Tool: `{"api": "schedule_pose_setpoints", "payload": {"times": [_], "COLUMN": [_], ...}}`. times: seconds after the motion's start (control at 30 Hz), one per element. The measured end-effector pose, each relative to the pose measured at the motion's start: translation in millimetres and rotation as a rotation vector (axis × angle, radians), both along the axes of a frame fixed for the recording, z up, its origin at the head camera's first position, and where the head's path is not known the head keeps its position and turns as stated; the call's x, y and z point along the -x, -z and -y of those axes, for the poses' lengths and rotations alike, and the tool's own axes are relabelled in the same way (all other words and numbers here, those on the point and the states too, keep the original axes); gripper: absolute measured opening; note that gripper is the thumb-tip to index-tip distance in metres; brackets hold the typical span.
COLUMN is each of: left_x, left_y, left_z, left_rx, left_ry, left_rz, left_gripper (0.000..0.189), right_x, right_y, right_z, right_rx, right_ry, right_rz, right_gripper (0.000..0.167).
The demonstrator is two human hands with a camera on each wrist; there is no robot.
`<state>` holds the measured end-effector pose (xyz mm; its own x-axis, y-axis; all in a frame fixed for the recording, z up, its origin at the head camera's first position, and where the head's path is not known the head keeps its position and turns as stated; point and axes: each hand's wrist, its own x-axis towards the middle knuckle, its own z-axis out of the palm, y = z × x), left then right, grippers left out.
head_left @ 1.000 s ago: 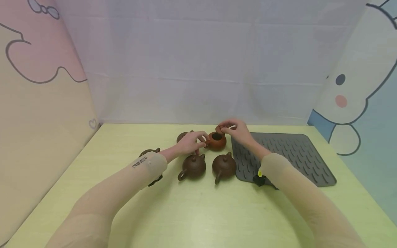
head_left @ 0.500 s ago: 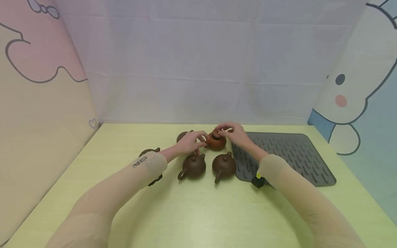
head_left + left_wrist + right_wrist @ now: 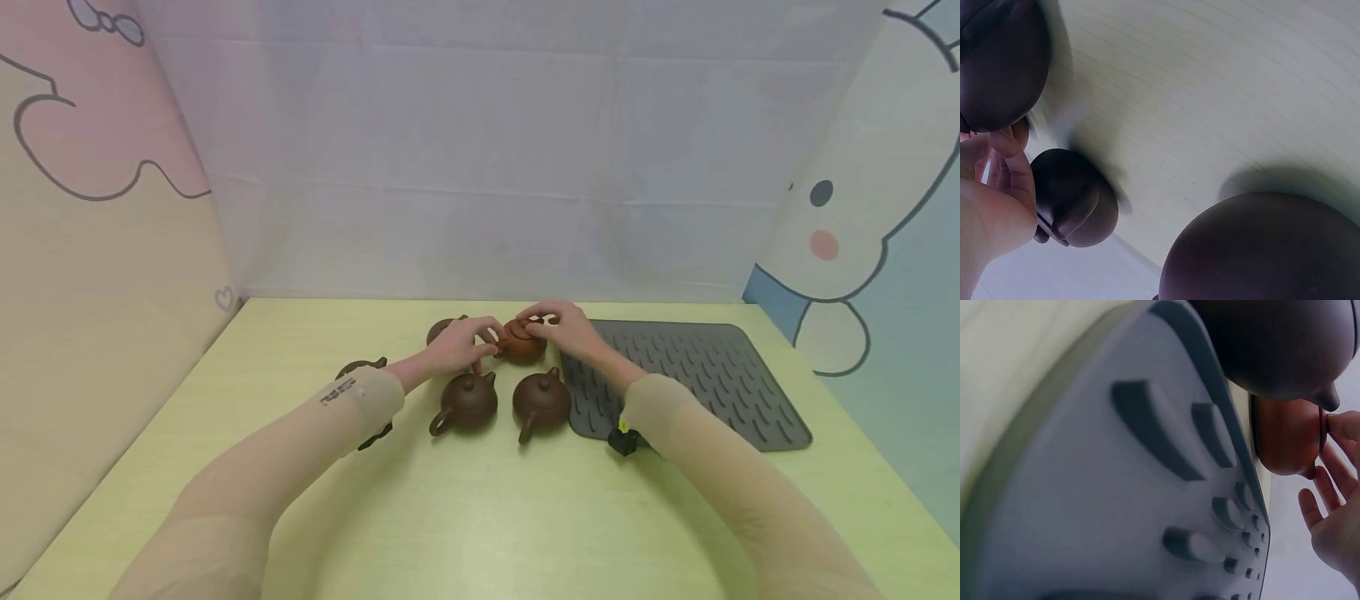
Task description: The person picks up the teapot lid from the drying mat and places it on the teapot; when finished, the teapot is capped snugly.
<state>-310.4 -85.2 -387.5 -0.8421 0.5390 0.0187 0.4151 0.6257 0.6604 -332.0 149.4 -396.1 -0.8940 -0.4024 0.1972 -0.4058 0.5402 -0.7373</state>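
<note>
A reddish-brown teapot [image 3: 525,350] stands at the back middle of the table, beside the grey mat. Its handle side is at my left hand [image 3: 456,346], whose fingers and thumb pinch the handle. The lid [image 3: 1324,430] sits on the teapot's mouth, and my right hand [image 3: 572,332] holds it from above with thumb and fingers. In the right wrist view, the other fingers of that hand stretch past the spout. Two dark brown teapots, one left [image 3: 468,404] and one right [image 3: 542,403], stand in front of the reddish one.
A dark teapot [image 3: 441,330] is partly hidden behind my left hand, and another [image 3: 358,367] behind the left forearm. The grey ridged mat [image 3: 690,367] lies on the right of the pale table [image 3: 480,517]. A white wall [image 3: 480,167] rises behind.
My right hand has lowered the lid from a tilted position above the teapot onto its open mouth, moving slightly left and down. The left hand has stayed at the handle.
</note>
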Motion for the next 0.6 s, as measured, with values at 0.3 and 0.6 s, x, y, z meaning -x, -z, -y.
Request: {"api": "schedule_pose_setpoints", "payload": {"times": [0.3,0.6], "left_x": [2.4,-0.2], "left_y": [1.9,4.4], "left_z": [-0.5,-0.9], "left_rx": [0.017,0.029], "left_ry": [-0.002,-0.033], "left_rz": [0.002,0.017], "left_gripper": [0.023,0.023], "right_x": [0.2,0.1], "right_y": [1.5,4.4], "right_z": [-6.9,-10.2], "right_rx": [-0.062,-0.08], "right_ry": [-0.019,-0.025], "right_rz": [0.004,0.026], "right_gripper": [0.034,0.037]}}
